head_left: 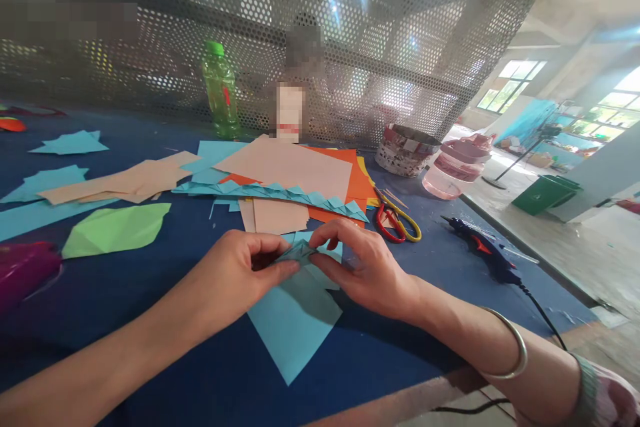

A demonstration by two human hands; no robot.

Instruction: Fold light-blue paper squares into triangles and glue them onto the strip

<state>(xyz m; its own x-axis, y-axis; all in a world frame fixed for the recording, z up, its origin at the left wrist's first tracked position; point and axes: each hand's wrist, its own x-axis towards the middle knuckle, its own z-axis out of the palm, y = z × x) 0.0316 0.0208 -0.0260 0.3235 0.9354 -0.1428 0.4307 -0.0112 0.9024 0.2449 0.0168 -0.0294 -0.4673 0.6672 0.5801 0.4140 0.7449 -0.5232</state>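
Note:
My left hand (pixel 240 273) and my right hand (pixel 363 267) meet at the middle of the blue table (pixel 150 293), both pinching a small folded light-blue paper piece (pixel 297 252). The fingers of each hand are closed on its edges. Under the hands lies a flat light-blue paper sheet (pixel 295 323) with one corner pointing toward me. A silver bangle (pixel 515 347) sits on my right wrist. Just beyond the hands runs a row of folded blue paper triangles (pixel 280 195).
Tan and orange sheets (pixel 300 170) are stacked behind the row. Red and yellow scissors (pixel 397 220) and a blue glue gun (pixel 483 250) lie to the right. A green paper (pixel 115 228), a green bottle (pixel 220 90), a woven basket (pixel 406 150) and a perforated metal screen (pixel 350 47) stand around.

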